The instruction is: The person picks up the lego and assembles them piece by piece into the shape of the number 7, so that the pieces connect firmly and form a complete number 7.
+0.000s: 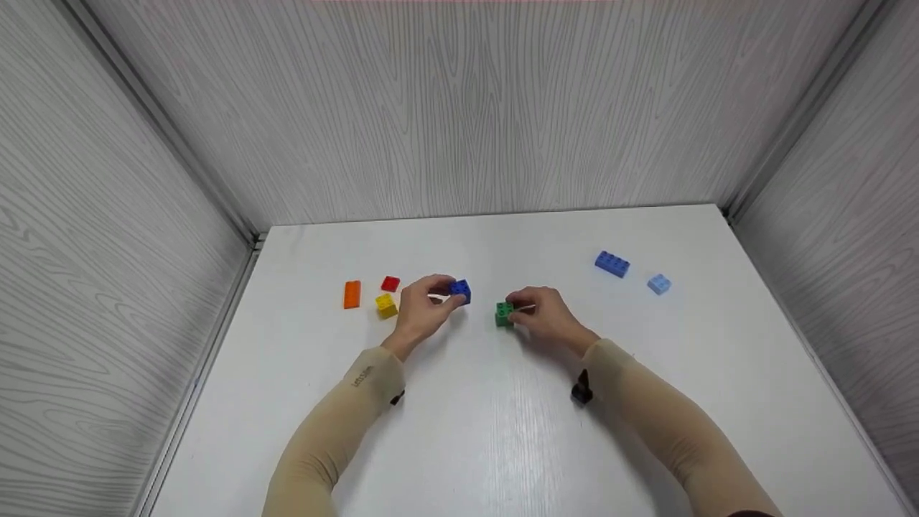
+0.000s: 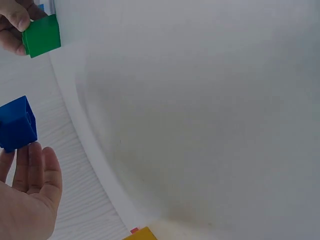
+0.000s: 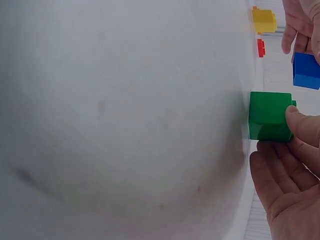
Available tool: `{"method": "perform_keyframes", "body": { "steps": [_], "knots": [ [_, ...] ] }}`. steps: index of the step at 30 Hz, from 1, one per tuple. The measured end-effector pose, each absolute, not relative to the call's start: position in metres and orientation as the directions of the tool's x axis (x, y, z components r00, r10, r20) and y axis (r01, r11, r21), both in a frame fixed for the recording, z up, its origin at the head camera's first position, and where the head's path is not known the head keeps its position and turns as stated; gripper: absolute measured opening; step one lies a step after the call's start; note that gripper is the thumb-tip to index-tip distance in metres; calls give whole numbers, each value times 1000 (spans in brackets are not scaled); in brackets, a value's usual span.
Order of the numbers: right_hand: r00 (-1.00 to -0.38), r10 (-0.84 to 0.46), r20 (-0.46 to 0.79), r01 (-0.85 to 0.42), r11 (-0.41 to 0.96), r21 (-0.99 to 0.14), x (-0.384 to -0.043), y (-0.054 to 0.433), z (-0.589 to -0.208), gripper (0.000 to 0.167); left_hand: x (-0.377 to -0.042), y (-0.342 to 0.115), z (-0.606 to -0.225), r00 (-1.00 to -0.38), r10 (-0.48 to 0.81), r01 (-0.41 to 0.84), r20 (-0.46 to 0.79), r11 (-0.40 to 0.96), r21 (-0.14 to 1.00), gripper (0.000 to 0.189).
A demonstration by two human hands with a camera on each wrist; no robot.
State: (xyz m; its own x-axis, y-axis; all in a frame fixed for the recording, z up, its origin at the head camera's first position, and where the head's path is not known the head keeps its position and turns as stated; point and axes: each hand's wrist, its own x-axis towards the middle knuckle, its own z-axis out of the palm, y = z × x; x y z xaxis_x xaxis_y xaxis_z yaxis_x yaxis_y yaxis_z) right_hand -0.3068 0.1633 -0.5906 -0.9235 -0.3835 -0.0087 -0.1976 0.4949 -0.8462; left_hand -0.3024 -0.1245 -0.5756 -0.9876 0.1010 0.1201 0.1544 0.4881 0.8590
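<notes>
Between its thumb and fingers my left hand (image 1: 422,310) pinches a dark blue toy brick (image 1: 460,291), its studs facing up. The left wrist view shows this blue brick (image 2: 18,124) raised off the table, its hollow underside partly visible. To the right, my right hand (image 1: 549,316) pinches a green toy brick (image 1: 504,314) at its side. In the right wrist view the green brick (image 3: 270,116) appears to stand on the table or just above it. A short gap separates the two bricks.
Left of my left hand lie a yellow brick (image 1: 386,306), a small red brick (image 1: 390,283) and a flat orange brick (image 1: 352,294). At the back right are a long blue brick (image 1: 612,263) and a light blue brick (image 1: 659,284). Grey wood-grain panels (image 1: 474,108) enclose the white table (image 1: 488,445).
</notes>
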Motion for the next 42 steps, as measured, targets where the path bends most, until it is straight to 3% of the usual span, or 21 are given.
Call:
{"method": "perform_keyframes", "body": {
  "steps": [20, 42],
  "knots": [
    [-933, -360, -22, -165, 481, -861, -303, 160, -591, 42, -292, -101, -570, -977, 173, 187, 128, 385, 904, 39],
    [-926, -378, 23, -212, 467, -858, -302, 172, -581, 51, -293, -78, -574, -960, 222, 240, 169, 348, 906, 42]
  ]
}}
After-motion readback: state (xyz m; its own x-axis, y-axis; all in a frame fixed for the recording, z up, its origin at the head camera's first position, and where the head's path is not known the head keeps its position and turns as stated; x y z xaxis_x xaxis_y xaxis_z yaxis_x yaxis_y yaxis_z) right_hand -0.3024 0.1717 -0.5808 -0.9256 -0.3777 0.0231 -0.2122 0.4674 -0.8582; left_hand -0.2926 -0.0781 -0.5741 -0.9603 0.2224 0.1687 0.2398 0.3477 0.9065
